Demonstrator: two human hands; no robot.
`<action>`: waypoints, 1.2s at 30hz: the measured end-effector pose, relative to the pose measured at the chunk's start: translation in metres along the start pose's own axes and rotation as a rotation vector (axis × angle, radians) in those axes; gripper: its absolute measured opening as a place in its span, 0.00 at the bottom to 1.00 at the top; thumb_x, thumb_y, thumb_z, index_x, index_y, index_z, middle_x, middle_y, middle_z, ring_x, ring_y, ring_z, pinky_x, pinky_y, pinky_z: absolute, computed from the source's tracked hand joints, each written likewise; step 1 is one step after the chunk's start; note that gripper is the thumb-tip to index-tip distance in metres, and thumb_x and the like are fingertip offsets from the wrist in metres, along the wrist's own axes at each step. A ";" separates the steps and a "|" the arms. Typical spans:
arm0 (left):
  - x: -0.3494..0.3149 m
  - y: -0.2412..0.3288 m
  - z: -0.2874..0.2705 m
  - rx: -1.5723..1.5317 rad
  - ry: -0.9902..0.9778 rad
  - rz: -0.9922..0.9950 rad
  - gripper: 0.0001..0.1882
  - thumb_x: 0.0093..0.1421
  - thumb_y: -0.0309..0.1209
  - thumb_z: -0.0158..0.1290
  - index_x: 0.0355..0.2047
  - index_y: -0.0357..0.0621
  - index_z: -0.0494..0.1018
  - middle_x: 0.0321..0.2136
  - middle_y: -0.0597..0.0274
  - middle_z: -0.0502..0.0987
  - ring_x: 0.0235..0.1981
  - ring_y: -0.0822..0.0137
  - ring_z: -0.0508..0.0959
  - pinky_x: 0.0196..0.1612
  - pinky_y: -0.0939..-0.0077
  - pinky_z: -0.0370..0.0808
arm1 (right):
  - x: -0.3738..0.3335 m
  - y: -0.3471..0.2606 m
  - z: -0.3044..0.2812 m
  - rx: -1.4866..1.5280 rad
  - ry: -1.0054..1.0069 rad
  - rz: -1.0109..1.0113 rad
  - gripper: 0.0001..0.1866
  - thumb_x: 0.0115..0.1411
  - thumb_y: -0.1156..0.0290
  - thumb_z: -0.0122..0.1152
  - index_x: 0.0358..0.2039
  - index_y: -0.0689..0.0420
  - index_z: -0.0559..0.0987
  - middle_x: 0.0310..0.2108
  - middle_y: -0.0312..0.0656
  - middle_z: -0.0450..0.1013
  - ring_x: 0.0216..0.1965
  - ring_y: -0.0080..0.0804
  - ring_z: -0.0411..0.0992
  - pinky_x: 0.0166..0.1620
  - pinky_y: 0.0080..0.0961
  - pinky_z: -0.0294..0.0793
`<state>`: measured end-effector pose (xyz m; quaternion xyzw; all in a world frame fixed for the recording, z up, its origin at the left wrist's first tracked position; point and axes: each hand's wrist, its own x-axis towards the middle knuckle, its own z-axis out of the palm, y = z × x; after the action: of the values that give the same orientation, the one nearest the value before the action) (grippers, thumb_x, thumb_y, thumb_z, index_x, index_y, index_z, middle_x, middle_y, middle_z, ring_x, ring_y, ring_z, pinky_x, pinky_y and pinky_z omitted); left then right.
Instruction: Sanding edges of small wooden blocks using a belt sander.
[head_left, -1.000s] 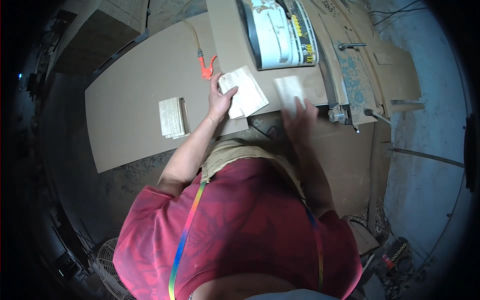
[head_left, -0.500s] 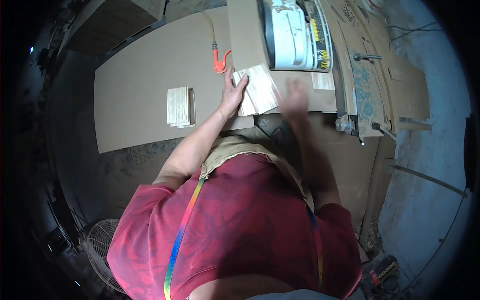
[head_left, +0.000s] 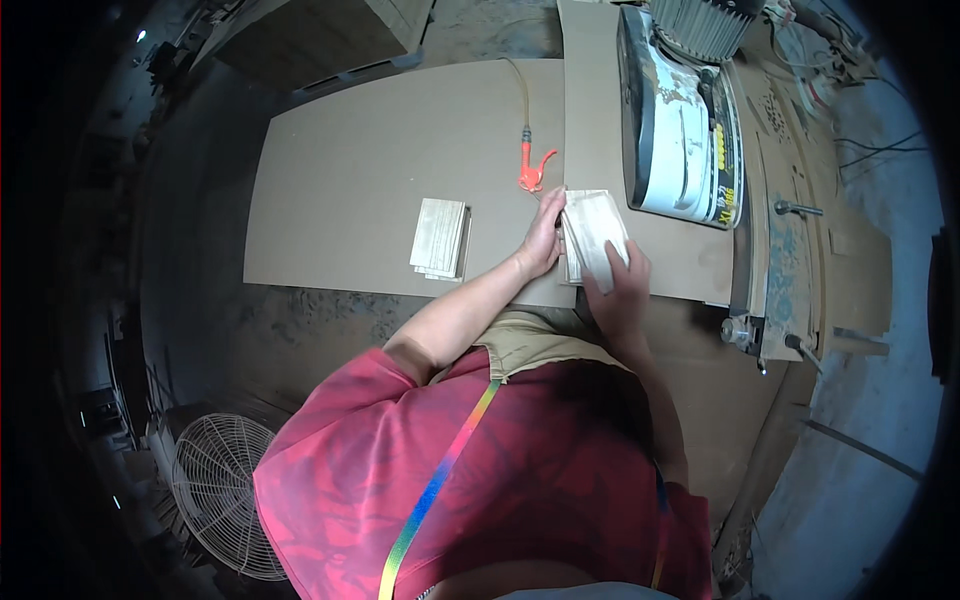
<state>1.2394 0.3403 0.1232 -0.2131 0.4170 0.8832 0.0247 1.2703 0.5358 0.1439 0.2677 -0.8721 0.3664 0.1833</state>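
Both hands are closed on a small stack of pale wooden boards (head_left: 596,222) at the front of the worktable. My left hand (head_left: 544,238) grips the stack's left edge, its thumb near the far corner. At the near right side, the fingers of my right hand (head_left: 622,288) press on the top board and edge. The boards lie slightly fanned, with more than one edge showing on the left. Another stack of similar boards (head_left: 438,236) lies on the table to the left. Just beyond my left hand is a red air blow gun (head_left: 532,174) on a hose.
A white and black machine housing (head_left: 685,145) with a finned motor (head_left: 703,28) stands at the back right of the brown table panel (head_left: 340,180). Further right are a metal handle (head_left: 798,209) and a knob (head_left: 738,331). A wire-guarded fan (head_left: 228,495) stands lower left.
My right hand has come from the right, away from the boards, onto the stack. The boards have turned straighter. The whole view has shifted, so the table and machine appear further right and lower.
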 end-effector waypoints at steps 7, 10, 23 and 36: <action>-0.007 -0.001 0.011 -0.014 -0.020 -0.012 0.27 0.79 0.45 0.49 0.72 0.52 0.61 0.65 0.48 0.67 0.55 0.59 0.77 0.54 0.69 0.82 | 0.005 0.019 0.000 0.081 0.014 0.067 0.34 0.53 0.69 0.80 0.61 0.57 0.79 0.61 0.57 0.72 0.55 0.60 0.74 0.57 0.49 0.78; -0.008 -0.001 0.009 -0.119 0.013 -0.060 0.26 0.78 0.37 0.52 0.72 0.53 0.61 0.64 0.48 0.69 0.51 0.60 0.79 0.51 0.72 0.82 | -0.003 0.026 -0.020 0.120 0.024 0.081 0.32 0.53 0.70 0.80 0.60 0.57 0.81 0.60 0.56 0.73 0.55 0.59 0.74 0.57 0.47 0.78; -0.007 0.013 -0.004 0.205 -0.163 -0.111 0.38 0.67 0.13 0.58 0.72 0.54 0.60 0.61 0.47 0.78 0.47 0.61 0.85 0.46 0.70 0.88 | -0.041 0.187 -0.069 -0.638 0.157 0.239 0.28 0.59 0.64 0.77 0.58 0.61 0.81 0.57 0.56 0.75 0.56 0.61 0.75 0.56 0.50 0.80; 0.006 -0.010 0.003 0.387 0.058 0.084 0.31 0.71 0.17 0.59 0.70 0.47 0.64 0.59 0.50 0.80 0.46 0.65 0.84 0.43 0.74 0.85 | -0.009 0.025 -0.008 -0.173 -0.089 0.107 0.30 0.54 0.60 0.80 0.54 0.62 0.84 0.54 0.56 0.76 0.50 0.55 0.75 0.51 0.45 0.81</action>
<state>1.2353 0.3483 0.1159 -0.2122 0.5882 0.7802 0.0163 1.2633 0.5594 0.1316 0.2197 -0.9207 0.2869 0.1470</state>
